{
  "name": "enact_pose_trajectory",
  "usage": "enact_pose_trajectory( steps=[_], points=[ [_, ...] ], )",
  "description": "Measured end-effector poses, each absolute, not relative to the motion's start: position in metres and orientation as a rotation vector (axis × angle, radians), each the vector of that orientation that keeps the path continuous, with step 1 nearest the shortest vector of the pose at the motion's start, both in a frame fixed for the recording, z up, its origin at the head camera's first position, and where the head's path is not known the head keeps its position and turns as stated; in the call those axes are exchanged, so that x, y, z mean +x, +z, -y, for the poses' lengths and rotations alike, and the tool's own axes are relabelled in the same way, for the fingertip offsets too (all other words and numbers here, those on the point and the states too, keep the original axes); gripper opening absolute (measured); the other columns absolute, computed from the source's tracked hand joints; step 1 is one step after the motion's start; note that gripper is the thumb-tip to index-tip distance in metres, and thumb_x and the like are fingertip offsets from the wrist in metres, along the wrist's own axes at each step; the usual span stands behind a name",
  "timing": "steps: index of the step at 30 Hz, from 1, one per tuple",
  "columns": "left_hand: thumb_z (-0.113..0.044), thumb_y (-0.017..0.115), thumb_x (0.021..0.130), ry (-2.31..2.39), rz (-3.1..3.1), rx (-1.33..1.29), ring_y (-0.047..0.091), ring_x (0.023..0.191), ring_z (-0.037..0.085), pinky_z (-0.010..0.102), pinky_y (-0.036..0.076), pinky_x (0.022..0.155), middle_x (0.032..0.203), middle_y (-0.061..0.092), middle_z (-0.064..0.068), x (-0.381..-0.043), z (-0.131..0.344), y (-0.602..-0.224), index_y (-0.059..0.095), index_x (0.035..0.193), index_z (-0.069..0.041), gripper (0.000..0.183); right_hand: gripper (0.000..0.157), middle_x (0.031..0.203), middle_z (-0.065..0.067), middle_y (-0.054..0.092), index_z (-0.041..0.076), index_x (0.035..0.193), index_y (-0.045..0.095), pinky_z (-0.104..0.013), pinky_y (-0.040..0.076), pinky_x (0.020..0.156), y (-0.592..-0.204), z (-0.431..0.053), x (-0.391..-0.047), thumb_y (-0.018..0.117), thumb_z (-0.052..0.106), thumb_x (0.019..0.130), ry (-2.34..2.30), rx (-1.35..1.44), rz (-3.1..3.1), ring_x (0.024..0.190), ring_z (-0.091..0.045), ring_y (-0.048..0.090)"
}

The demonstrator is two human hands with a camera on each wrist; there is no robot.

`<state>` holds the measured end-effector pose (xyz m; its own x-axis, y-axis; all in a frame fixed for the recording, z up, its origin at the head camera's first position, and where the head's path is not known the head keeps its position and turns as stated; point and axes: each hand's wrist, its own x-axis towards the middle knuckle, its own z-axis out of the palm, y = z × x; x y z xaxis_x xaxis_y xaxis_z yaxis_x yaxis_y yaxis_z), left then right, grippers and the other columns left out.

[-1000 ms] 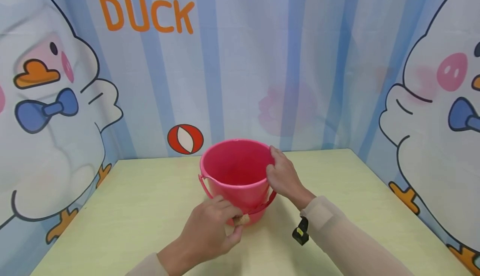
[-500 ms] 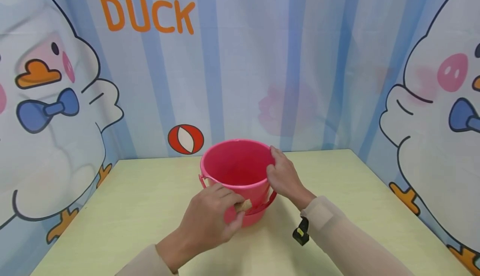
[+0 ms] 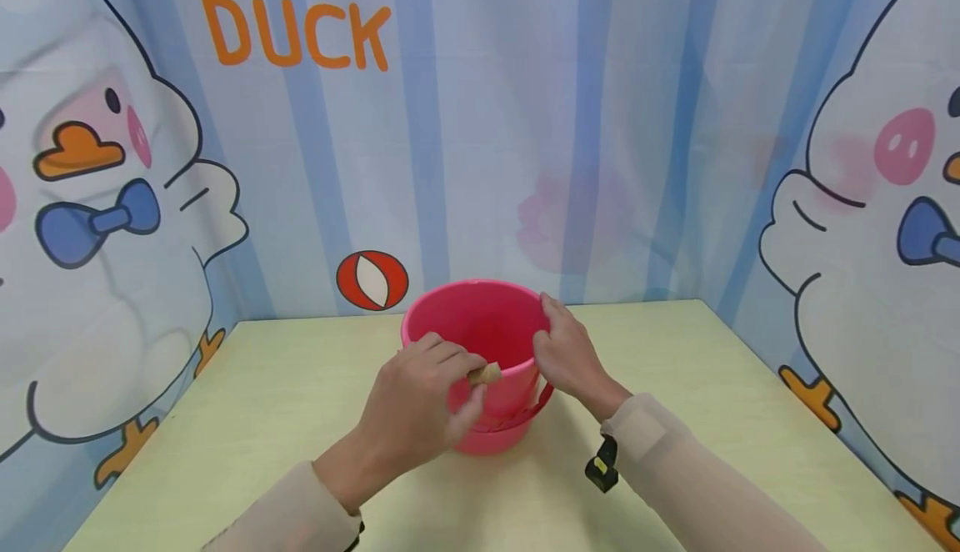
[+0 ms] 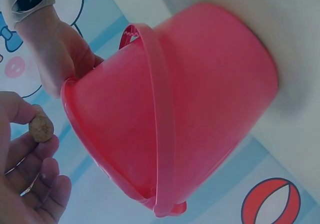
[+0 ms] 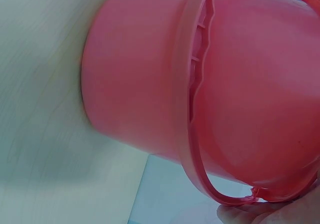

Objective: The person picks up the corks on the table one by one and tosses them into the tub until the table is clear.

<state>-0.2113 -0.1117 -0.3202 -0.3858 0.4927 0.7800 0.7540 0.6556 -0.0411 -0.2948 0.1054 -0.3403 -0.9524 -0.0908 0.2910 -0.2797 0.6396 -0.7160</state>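
Note:
A pink bucket (image 3: 506, 398) stands upright on the table, its handle (image 4: 164, 109) hanging down along the near side. My left hand (image 3: 416, 389) pinches a small tan, cork-like piece (image 3: 486, 374) between thumb and fingers, at the height of the bucket's near rim. In the left wrist view the piece (image 4: 41, 126) shows a rough brown end, apart from the bucket wall. On the right side, my right hand (image 3: 572, 353) grips the bucket's rim. Only part of that hand's fingers (image 5: 240, 213) enters the right wrist view, close to the handle's hinge.
The pale yellow table (image 3: 300, 385) reaches back to a printed curtain (image 3: 495, 118) with ducks and a ball on it. Curtain panels flank the table on both sides. A black device (image 3: 602, 464) is strapped at my right wrist.
My left hand has risen with the tan piece, from low in front of the bucket up to its rim. My right hand and the bucket have stayed in place.

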Motion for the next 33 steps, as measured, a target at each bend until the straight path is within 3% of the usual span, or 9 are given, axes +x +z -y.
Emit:
enact_pose_trajectory(
  steps=[7, 17, 29, 33],
  points=[
    [-0.021, 0.090, 0.074, -0.384, 2.060, -0.942, 0.066, 0.082, 0.015, 0.030, 0.060, 0.075, 0.090, 0.074, -0.002, -0.220, 0.109, -0.316, 0.077, 0.098, -0.013, 0.028, 0.065, 0.164, -0.020, 0.029, -0.003, 0.160, 0.025, -0.057, 0.034, 0.116, -0.340, -0.104, -0.294, 0.040, 0.011, 0.098, 1.224, 0.296, 2.628, 0.150, -0.040, 0.030],
    [-0.025, 0.088, 0.078, -0.325, 2.134, -0.896, 0.067, 0.085, 0.018, 0.033, 0.061, 0.077, 0.094, 0.075, 0.000, -0.228, 0.105, -0.306, 0.078, 0.106, -0.013, 0.032, 0.064, 0.164, -0.020, 0.029, -0.003, 0.160, 0.026, -0.056, 0.031, 0.118, -0.339, -0.106, -0.295, 0.039, 0.011, 0.099, 1.213, 0.307, 2.631, 0.151, -0.039, 0.028],
    [-0.029, 0.083, 0.086, -0.251, 2.255, -0.823, 0.064, 0.080, 0.017, 0.031, 0.058, 0.076, 0.086, 0.074, 0.000, -0.247, 0.109, -0.306, 0.079, 0.102, -0.012, 0.023, 0.063, 0.165, -0.021, 0.028, -0.005, 0.159, 0.026, -0.053, 0.022, 0.123, -0.339, -0.107, -0.296, 0.035, 0.011, 0.099, 1.191, 0.342, 2.635, 0.153, -0.037, 0.023],
    [-0.030, 0.083, 0.085, -0.219, 2.332, -0.754, 0.067, 0.089, 0.021, 0.035, 0.059, 0.081, 0.098, 0.075, 0.003, -0.249, 0.108, -0.306, 0.078, 0.111, -0.010, 0.033, 0.063, 0.165, -0.021, 0.028, -0.004, 0.159, 0.026, -0.053, 0.023, 0.123, -0.339, -0.106, -0.295, 0.035, 0.011, 0.099, 1.191, 0.343, 2.633, 0.153, -0.037, 0.024]
  ],
)
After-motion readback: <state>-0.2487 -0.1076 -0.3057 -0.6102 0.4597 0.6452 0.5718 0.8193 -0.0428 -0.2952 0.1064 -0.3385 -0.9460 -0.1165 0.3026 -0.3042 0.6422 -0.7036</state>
